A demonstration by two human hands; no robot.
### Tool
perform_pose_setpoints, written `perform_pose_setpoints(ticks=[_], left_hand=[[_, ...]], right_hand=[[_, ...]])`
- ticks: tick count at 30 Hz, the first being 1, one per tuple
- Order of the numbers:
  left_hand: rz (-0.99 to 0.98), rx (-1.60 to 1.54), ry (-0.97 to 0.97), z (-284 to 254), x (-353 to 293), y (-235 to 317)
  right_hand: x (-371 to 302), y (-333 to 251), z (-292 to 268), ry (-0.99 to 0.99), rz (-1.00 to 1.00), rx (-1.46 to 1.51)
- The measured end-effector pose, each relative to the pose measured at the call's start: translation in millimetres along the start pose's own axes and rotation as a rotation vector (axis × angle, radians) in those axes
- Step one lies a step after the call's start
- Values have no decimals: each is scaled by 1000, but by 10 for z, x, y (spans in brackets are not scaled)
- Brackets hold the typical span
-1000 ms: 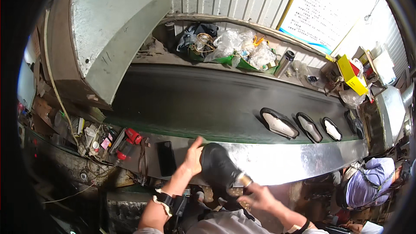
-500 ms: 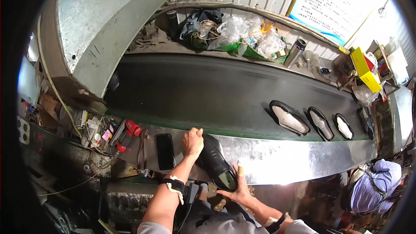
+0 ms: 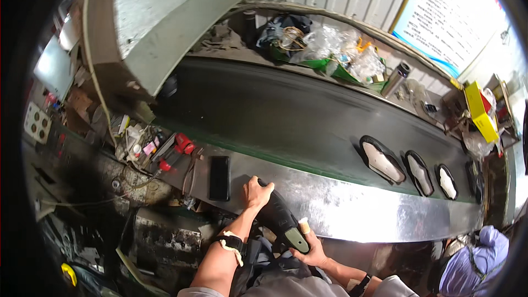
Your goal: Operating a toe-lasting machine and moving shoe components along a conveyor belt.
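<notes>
A black shoe (image 3: 279,215) with a pale green patch at its heel end lies slanted over the near edge of the metal ledge. My left hand (image 3: 257,193) is closed on its far, toe end, thumb across the top. At the near, heel end, my right hand (image 3: 312,249) grips the shoe, thumb along the side and some fingers hidden beneath. A tan wrap covers that thumb's tip. Left of my left hand, a black smartphone (image 3: 219,178) rests on the ledge.
Beyond the metal ledge (image 3: 352,207) runs a dark conveyor belt (image 3: 275,115). Shoes with pale insides, including the nearest one (image 3: 382,159), stand on its right part. A red tool (image 3: 183,144) and clutter lie at left. A person in a lavender top (image 3: 474,267) is at lower right.
The shoe has turned in my hands and come nearer my body, its heel end showing more. My left hand has closed onto the toe. The view has shifted, moving the surroundings rightward.
</notes>
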State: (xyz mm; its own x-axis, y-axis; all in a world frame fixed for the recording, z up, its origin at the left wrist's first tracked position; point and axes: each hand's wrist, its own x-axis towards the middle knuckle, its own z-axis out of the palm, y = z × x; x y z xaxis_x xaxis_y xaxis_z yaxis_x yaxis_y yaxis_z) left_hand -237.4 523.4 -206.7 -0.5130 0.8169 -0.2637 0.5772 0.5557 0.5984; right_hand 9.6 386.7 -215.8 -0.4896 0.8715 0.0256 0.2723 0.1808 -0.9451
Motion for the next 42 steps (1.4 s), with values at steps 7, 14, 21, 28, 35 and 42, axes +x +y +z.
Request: perform_pose_setpoints(ticks=[7, 14, 21, 28, 35, 42], left_hand=[[44, -318, 158, -959, -472, -279], [-14, -485, 482, -2125, -1300, -1113], [-265, -491, 1001, -3695, -2441, -2386], [-318, -99, 1538, -4490, -3533, -4008], [-66, -554, 1199, -3979, -4008, -4318], [-73, -1376, 1030, -3842, -4516, -4431]], right_hand=[[593, -713, -36, -194, 491, 728], [842, -1741, 961, -440, 431, 614], [496, -2688, 2751, -647, 112, 397], [-65, -3343, 4036, -749, 250, 607], [-219, -3800, 4317, -725, 276, 786], [-303, -3880, 5032, -810, 343, 790]])
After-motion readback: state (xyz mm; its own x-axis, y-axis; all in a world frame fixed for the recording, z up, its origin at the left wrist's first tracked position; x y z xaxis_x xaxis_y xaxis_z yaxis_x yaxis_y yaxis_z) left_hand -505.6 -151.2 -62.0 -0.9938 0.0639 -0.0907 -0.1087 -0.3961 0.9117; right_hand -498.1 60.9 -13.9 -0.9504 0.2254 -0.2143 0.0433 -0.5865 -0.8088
